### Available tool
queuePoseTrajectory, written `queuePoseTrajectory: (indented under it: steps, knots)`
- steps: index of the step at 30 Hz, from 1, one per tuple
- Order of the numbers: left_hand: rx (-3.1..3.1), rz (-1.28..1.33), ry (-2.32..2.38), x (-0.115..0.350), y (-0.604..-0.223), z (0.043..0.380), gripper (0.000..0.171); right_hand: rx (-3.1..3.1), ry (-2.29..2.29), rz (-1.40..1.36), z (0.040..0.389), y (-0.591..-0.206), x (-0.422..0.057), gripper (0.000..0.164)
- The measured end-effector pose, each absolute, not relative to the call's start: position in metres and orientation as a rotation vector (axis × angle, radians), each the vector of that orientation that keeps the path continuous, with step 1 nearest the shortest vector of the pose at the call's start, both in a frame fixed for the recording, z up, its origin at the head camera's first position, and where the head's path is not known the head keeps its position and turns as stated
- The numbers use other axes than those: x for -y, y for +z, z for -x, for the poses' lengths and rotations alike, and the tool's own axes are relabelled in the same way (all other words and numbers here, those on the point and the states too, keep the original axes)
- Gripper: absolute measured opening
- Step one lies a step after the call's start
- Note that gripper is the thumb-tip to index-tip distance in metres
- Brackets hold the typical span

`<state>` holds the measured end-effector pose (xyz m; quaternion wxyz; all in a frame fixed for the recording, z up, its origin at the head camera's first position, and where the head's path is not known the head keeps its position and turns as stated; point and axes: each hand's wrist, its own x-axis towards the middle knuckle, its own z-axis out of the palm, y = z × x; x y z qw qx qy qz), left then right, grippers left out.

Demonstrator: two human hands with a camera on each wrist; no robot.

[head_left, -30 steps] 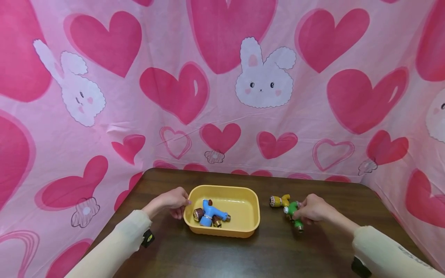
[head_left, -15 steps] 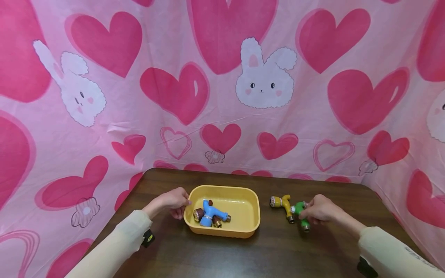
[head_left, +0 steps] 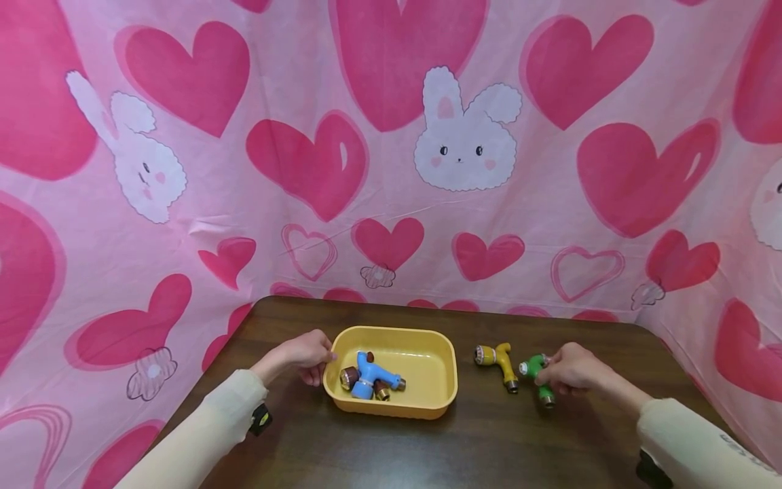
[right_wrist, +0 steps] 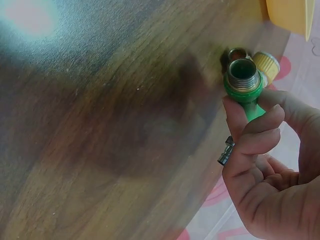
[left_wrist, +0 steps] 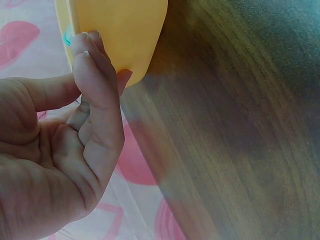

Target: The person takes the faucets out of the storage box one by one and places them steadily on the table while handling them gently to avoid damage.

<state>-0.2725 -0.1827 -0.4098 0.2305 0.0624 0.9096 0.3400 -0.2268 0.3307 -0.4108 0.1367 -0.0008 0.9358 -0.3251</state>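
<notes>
My left hand (head_left: 308, 354) pinches the left rim of a yellow plastic tub (head_left: 453, 387); the left wrist view shows the fingers against the tub wall (left_wrist: 120, 40). A blue tap (head_left: 369, 370) lies in the tub on top of a brown tap (head_left: 349, 377), which it partly hides. To the right, my right hand (head_left: 573, 370) grips a green tap (head_left: 533, 365) with a threaded metal end, partly covered by the fingers. In the right wrist view the green tap (right_wrist: 244, 82) points its hollow end at the camera. A yellow tap (head_left: 507, 360) lies between tub and right hand.
The dark wooden table (head_left: 427, 451) reaches toward me in front of the tub. Behind and beside it hangs a pink cloth (head_left: 391, 190) with hearts and rabbits. The table's back edge runs just beyond the tub.
My right hand has moved to the right with the green tap, apart from the yellow tap, which now shows in full. The left hand and the tub have stayed in place.
</notes>
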Motion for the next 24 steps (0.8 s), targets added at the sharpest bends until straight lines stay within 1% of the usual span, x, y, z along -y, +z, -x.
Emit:
queuePoseTrajectory:
  steps: [4,24]
  knots:
    - [-2.502,-0.179,0.933,0.183,-0.409,0.273,0.018,-2.709,-0.952,-0.019,0.230,-0.413,-0.336,0.028]
    - [-2.503,-0.169,0.918,0.182,-0.408,0.272,0.021,-2.703,-0.943,-0.089,0.242,-0.419,-0.359,0.029]
